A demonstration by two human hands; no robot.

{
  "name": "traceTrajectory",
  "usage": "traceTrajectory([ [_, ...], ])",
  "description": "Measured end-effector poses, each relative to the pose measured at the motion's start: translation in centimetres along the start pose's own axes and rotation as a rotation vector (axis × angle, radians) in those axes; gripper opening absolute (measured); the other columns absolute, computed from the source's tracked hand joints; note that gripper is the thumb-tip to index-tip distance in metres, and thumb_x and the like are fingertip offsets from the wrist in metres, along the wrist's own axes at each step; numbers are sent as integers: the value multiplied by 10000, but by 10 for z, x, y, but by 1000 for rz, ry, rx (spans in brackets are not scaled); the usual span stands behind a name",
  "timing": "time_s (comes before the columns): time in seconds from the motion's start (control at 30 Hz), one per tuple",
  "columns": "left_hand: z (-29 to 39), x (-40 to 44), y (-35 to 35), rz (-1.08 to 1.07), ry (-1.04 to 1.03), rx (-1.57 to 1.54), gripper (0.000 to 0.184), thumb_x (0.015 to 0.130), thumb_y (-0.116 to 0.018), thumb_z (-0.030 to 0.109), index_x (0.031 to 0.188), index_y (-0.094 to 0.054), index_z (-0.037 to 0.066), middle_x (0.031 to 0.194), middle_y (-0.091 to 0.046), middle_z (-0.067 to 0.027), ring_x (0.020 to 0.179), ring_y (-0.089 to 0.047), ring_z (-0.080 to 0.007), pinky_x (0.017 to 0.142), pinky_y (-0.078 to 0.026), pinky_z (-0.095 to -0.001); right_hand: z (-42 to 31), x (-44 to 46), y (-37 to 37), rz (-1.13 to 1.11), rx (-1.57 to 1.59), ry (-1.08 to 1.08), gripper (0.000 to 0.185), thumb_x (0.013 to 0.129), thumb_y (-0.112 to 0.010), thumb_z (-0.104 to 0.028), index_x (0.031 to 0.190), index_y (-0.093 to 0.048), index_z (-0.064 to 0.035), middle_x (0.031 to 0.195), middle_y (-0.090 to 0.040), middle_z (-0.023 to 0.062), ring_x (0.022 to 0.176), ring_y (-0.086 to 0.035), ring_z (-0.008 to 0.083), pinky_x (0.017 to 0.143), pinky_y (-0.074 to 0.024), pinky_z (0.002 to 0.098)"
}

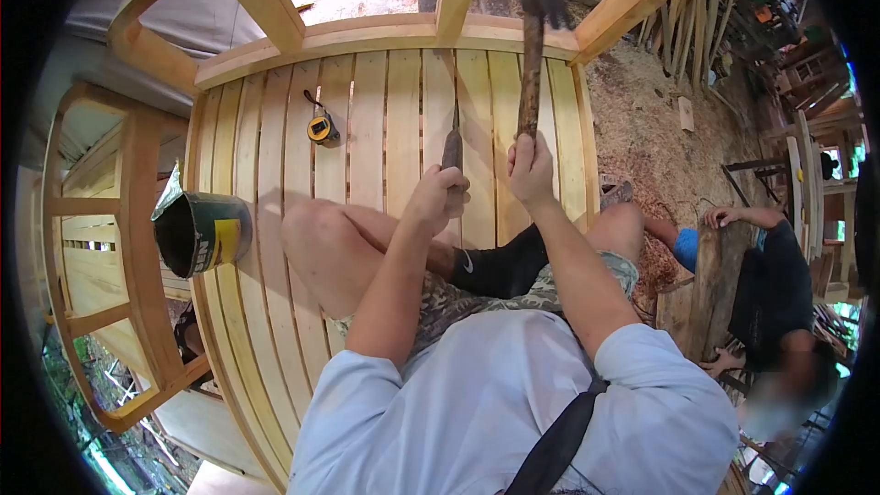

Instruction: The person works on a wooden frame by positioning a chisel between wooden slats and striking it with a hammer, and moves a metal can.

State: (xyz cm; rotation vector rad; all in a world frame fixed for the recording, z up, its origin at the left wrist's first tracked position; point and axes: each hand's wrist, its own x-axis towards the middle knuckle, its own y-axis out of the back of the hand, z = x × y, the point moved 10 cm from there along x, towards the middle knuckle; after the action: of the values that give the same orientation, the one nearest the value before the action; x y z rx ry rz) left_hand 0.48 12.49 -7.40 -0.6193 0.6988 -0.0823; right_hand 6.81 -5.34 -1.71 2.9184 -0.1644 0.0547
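Observation:
Closed around the dark handle of a thin, pointed metal punch (452, 147), my left hand (440, 199) is over the slats in front of my legs. The punch's narrow tip points away from me toward the far rail; whether it touches a slat I cannot tell. My right hand (532, 170) grips the lower end of a worn wooden-handled claw hammer (531, 73). Its dark head is up near the far rail and blurred. Under both tools lies the slatted wooden bench seat (394, 128), on which I sit cross-legged.
A yellow-and-black tape measure (322, 128) lies on the slats. A paint can (218, 232) is at the left edge, with another wooden bench frame (137, 247) beyond. To the right, a co-worker (775, 275) leans by a timber block (715, 284); wood strips (701, 9) stand behind.

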Motion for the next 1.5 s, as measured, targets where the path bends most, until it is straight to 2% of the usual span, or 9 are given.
traceTrajectory([
  [0.1, 2, -3, -3, 26, -24, -70, 184, 795, -607, 61, 874, -441, 64, 670, -458, -38, 511, -448, -140, 409, -267, -275, 53, 16, -2, -36, -188, -41, 459, 1020, -471, -386, 926, -576, 51, 739, -614, 176, 705, -620, 278, 682, -487, 395],
  [0.23, 1, -6, 2, 45, -38, -63, 179, 798, -607, 84, 891, -456, 60, 730, -502, -68, 553, -501, -163, 432, -317, -285, 87, 23, -9, -168, -455, -260, 472, 1028, -456, -426, 786, -513, -24, 614, -533, 64, 443, -521, 165, 411, -422, 316],
  [0.5, 0, -7, 0, 60, -11, -33, 169, 802, -594, 109, 917, -476, 72, 796, -561, -56, 623, -543, -141, 448, -374, -264, 4, -8, -3, -66, -39, 26, 402, 1041, -469, -335, 811, -534, -12, 650, -567, 75, 570, -523, 143, 547, -434, 325],
  [0.67, -3, -2, 3, 51, 9, -33, 195, 796, -604, 102, 929, -465, 73, 793, -557, -58, 619, -551, -150, 447, -375, -269, 42, 23, -1, -59, -376, 12, 423, 1050, -431, -382, 829, -524, -33, 643, -526, 34, 536, -515, 117, 472, -424, 269],
  [0.77, 0, -4, 1, 35, -6, -24, 199, 796, -612, 109, 926, -465, 74, 795, -559, -62, 625, -553, -156, 450, -372, -275, 70, 19, -11, -277, -298, -446, 449, 1036, -446, -401, 823, -539, -16, 621, -529, 47, 483, -508, 154, 436, -423, 314],
  [0.9, 8, -19, -15, 35, 4, -46, 196, 797, -616, 121, 924, -475, 71, 778, -560, -59, 615, -553, -154, 443, -368, -282, 91, 9, -7, -144, -359, -266, 587, 1008, -431, -455, 1006, -637, 94, 973, -641, 372, 1022, -612, 502, 903, -472, 485],
  [1.0, 23, -33, -31, 53, -4, -59, 218, 806, -615, 125, 962, -475, 68, 786, -572, -63, 595, -555, -157, 441, -371, -281, 101, 22, -11, -223, -425, -282, 516, 1026, -421, -481, 836, -553, -20, 609, -522, 51, 443, -491, 152, 399, -410, 326],
  [1.07, 38, -45, -37, 7, -29, -143, 151, 818, -605, 124, 906, -499, 64, 753, -561, -58, 593, -551, -151, 450, -365, -288, 65, 9, -15, -243, -160, -574, 491, 1021, -440, -481, 854, -541, -31, 594, -505, 42, 430, -480, 153, 393, -402, 318],
  [1.5, 68, -45, 27, 44, -143, -184, 171, 817, -601, 93, 907, -464, 46, 781, -572, -72, 584, -558, -138, 399, -325, -248, 87, -70, -27, -136, -45, -684, 428, 1014, -494, -472, 847, -516, -78, 569, -493, 21, 396, -475, 140, 361, -381, 298],
])
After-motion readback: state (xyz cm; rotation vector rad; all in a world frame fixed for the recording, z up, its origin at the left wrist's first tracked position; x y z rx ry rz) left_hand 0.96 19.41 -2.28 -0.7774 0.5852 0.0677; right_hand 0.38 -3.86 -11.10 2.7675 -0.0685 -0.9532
